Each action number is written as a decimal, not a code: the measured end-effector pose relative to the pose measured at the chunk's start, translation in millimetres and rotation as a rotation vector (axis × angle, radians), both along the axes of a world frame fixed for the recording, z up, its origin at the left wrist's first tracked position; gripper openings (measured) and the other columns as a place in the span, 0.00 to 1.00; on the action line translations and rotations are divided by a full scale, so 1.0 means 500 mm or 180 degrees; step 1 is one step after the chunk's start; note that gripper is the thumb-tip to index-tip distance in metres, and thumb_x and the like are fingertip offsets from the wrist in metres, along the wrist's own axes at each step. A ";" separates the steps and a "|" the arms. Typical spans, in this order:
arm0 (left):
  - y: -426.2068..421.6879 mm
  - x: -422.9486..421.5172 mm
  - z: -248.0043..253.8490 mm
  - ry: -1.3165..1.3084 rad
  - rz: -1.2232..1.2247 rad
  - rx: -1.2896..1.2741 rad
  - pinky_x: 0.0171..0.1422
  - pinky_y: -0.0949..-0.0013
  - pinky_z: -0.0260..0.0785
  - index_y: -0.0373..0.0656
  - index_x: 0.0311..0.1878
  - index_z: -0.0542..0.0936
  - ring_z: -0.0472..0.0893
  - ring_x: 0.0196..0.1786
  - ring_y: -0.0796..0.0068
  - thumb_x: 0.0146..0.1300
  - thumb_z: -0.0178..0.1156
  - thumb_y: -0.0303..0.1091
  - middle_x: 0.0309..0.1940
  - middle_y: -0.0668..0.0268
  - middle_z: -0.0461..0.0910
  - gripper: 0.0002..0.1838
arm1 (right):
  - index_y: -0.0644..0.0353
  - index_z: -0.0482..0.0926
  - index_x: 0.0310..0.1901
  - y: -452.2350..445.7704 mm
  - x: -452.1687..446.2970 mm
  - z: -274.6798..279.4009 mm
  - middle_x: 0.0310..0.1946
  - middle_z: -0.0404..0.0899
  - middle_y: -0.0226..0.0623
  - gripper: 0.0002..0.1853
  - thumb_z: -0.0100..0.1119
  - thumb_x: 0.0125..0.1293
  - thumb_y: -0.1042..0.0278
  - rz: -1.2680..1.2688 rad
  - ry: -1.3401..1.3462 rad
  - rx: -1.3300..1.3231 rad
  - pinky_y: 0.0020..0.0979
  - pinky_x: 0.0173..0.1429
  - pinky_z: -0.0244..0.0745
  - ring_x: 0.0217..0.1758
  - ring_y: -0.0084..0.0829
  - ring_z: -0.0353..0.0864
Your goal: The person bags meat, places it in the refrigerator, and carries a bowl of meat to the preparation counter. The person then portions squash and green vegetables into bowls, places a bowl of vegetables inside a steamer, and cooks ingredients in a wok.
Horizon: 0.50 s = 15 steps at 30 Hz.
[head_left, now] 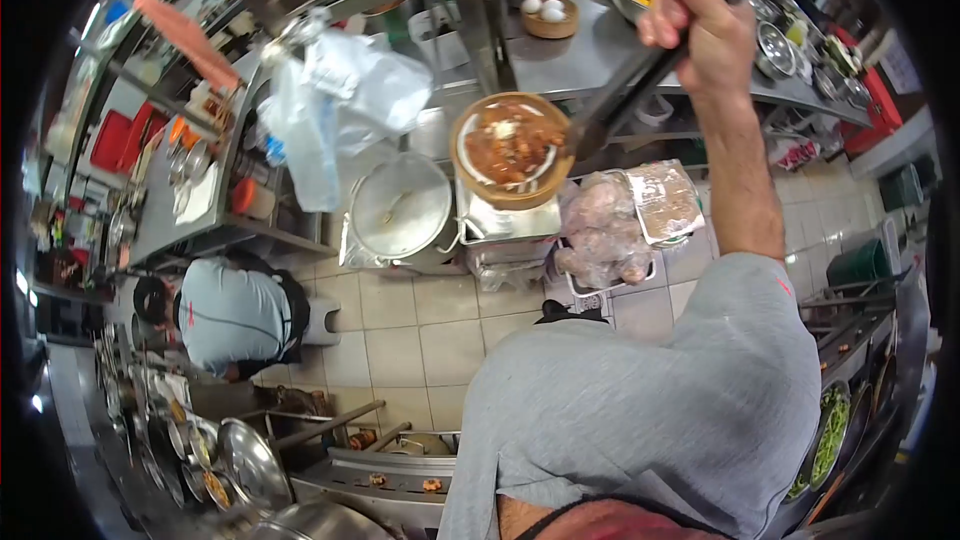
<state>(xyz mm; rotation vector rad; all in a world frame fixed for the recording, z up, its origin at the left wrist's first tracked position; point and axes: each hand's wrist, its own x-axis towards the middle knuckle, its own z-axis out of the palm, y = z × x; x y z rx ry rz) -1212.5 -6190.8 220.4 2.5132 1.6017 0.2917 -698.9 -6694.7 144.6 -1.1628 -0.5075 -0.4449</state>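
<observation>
My right hand (705,35) is closed around a long black tool that looks like tongs (640,70). Its far end meets the rim of a round wooden bowl (515,195). In the bowl lies reddish-brown food (510,140) with a pale dab on top, ringed by a white edge. The bowl appears over a metal box (515,222); I cannot tell whether it rests there or is held above it. My left hand is out of view.
Beside the bowl are a large lidded pot (400,205), wrapped meat (605,230) in a tray and hanging plastic bags (340,90). Egg bowls (550,18) stand on the steel counter (560,65). A co-worker (235,310) bends down at left. A stove (370,485) lies behind me.
</observation>
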 end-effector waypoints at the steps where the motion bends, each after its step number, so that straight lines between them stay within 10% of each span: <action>1: -0.015 0.043 -0.002 -0.0034 -0.0128 -0.0058 0.54 0.64 0.67 0.36 0.56 0.70 0.75 0.47 0.62 0.62 0.55 0.38 0.45 0.57 0.77 0.21 | 0.55 0.64 0.17 -0.055 0.007 -0.005 0.10 0.60 0.26 0.16 0.59 0.58 0.73 -0.0170 0.0155 0.0077 0.28 0.18 0.62 0.09 0.21 0.60; 15: -0.103 0.403 -0.065 0.0203 -0.0837 -0.0588 0.54 0.70 0.67 0.36 0.62 0.64 0.74 0.50 0.67 0.64 0.56 0.37 0.53 0.55 0.72 0.26 | 0.62 0.73 0.20 -0.580 0.237 -0.172 0.10 0.69 0.29 0.10 0.62 0.52 0.69 -0.2926 0.0195 0.0132 0.24 0.16 0.63 0.10 0.21 0.68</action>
